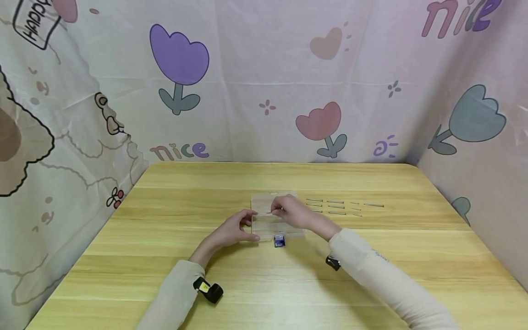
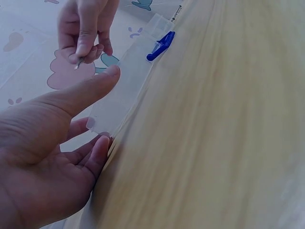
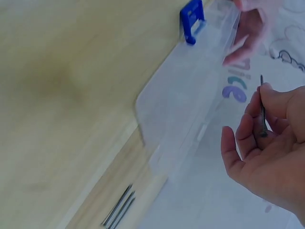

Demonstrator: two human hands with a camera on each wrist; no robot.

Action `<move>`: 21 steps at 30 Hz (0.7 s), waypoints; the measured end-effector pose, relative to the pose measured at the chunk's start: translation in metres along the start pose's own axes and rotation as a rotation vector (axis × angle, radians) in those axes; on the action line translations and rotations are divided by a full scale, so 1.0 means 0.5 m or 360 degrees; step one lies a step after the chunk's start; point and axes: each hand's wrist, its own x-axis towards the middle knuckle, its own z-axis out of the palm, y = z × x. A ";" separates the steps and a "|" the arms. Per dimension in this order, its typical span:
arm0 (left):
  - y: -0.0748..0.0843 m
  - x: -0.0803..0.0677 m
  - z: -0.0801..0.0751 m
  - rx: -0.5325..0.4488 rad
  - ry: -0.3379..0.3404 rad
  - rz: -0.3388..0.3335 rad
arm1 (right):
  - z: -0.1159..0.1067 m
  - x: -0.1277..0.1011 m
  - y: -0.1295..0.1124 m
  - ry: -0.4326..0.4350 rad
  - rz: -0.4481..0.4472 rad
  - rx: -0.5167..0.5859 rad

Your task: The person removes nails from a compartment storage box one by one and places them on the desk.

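A clear plastic box (image 1: 264, 228) stands on the table with its lid (image 1: 260, 201) laid back behind it. A blue latch (image 1: 279, 241) sticks out at its front. My left hand (image 1: 232, 230) holds the box's left end, thumb by the front corner and fingers farther back. Over the box, my right hand (image 1: 292, 211) pinches a thin metal nail (image 3: 262, 112) between thumb and fingers; the nail's tip also shows in the left wrist view. To the right of the box lie several nails (image 1: 337, 207) of differing lengths, in short rows.
The wooden table (image 1: 165, 275) reaches back to a printed cloth (image 1: 247, 55) that hangs behind it and at both sides. Three nails (image 3: 118, 207) lie close past the box's right end in the right wrist view.
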 end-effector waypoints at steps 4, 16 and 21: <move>0.001 0.000 0.002 -0.0007 0.0018 -0.0039 | -0.020 -0.017 0.014 0.0012 0.0094 0.0066; 0.000 -0.001 0.004 -0.0029 0.0018 -0.0028 | -0.090 -0.102 0.107 0.0167 0.0288 0.0105; 0.001 -0.001 0.004 -0.0021 0.0018 -0.0026 | -0.122 -0.149 0.155 0.0195 0.0440 0.0081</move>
